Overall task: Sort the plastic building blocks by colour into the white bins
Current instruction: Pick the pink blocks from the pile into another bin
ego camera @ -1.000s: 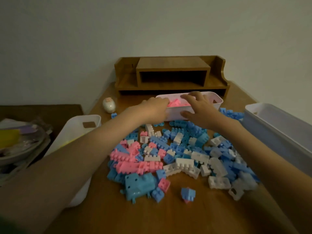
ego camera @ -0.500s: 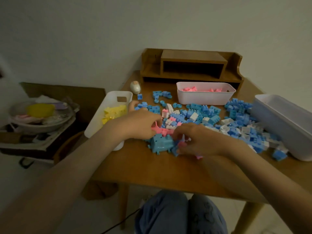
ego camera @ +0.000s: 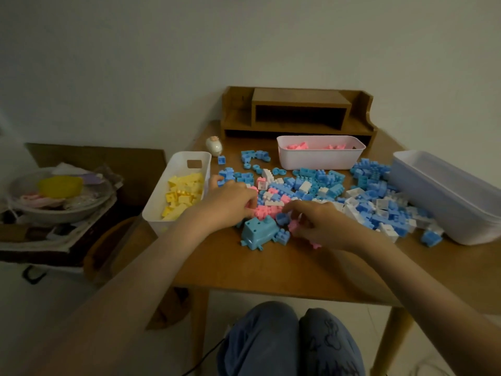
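A pile of blue, white and pink blocks [ego camera: 325, 191] covers the middle of the wooden table [ego camera: 271, 267]. My left hand [ego camera: 230, 204] grips pink blocks [ego camera: 267, 211] at the pile's near edge. My right hand [ego camera: 320, 223] curls round a pink block [ego camera: 294, 226] just right of a large blue animal-shaped piece [ego camera: 257, 230]. A white bin [ego camera: 320, 162] at the back holds pink blocks. Another white bin [ego camera: 162, 202] on the left holds yellow blocks [ego camera: 183, 195]. A third white bin [ego camera: 447, 204] stands on the right; its inside is hidden.
A wooden desk shelf [ego camera: 298, 112] stands against the wall behind the pink bin. A small white egg-shaped figure [ego camera: 214, 145] sits near the back left. A side stand with a bowl [ego camera: 57, 196] of odds and ends is at left. My knees [ego camera: 292, 340] show below the table.
Both hands came back from the pink bin at the rear to the near edge of the pile and took hold of pink blocks. The head camera pulled back and tilted down.
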The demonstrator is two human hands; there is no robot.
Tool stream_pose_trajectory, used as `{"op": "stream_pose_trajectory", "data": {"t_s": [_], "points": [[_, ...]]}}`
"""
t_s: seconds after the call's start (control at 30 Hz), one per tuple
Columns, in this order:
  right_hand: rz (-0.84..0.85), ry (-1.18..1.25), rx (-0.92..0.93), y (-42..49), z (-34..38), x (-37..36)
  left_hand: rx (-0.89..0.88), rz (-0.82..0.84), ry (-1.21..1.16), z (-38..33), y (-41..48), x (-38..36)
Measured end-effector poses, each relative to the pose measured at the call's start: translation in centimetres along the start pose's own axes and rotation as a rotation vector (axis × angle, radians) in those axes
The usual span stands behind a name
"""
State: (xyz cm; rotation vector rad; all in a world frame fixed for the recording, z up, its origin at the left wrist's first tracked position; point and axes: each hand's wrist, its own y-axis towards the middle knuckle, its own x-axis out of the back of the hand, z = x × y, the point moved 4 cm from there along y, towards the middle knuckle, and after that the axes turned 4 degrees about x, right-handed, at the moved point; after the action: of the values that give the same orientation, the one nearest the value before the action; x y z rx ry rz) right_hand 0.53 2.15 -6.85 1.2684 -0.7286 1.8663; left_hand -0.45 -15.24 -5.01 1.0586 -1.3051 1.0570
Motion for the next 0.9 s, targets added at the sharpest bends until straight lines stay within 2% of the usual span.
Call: {"op": "stream_pose_trajectory", "data": {"t_s": [0.1, 0.27, 0.47, 0.63, 0.8, 0.9], "points": [[-0.038, 0.024, 0.0, -0.3, -0.3, 0.1, 0.001, -0.089, -0.028, -0.5, -0.1, 0.4], [-0.22, 0.044, 0.03, -1.0, -1.2, 1.1, 0.029, -0.161, -0.136, -1.2, -0.2, 0.3], [-0.273, -0.016, 0.029, -2.2, -2.1, 1.7, 0.003, -0.242, -0.155, -2.5, -0.6, 0.3], [-0.273, 0.11, 0.032, -3.2, -2.3, 2.1, -0.044, -0.116, -0.413, -2.7, -0.3, 0.0], [-0.223, 0.122, 0.073, -3.9, -2.3, 1.5, -0.046, -0.038, -0.33, -2.6, 1.1, 0.0], [-0.169, 0.033, 0.049, -3.7, -2.3, 0.5, 0.002, 0.037, -0.282, -2.4, 1.5, -0.1]]}}
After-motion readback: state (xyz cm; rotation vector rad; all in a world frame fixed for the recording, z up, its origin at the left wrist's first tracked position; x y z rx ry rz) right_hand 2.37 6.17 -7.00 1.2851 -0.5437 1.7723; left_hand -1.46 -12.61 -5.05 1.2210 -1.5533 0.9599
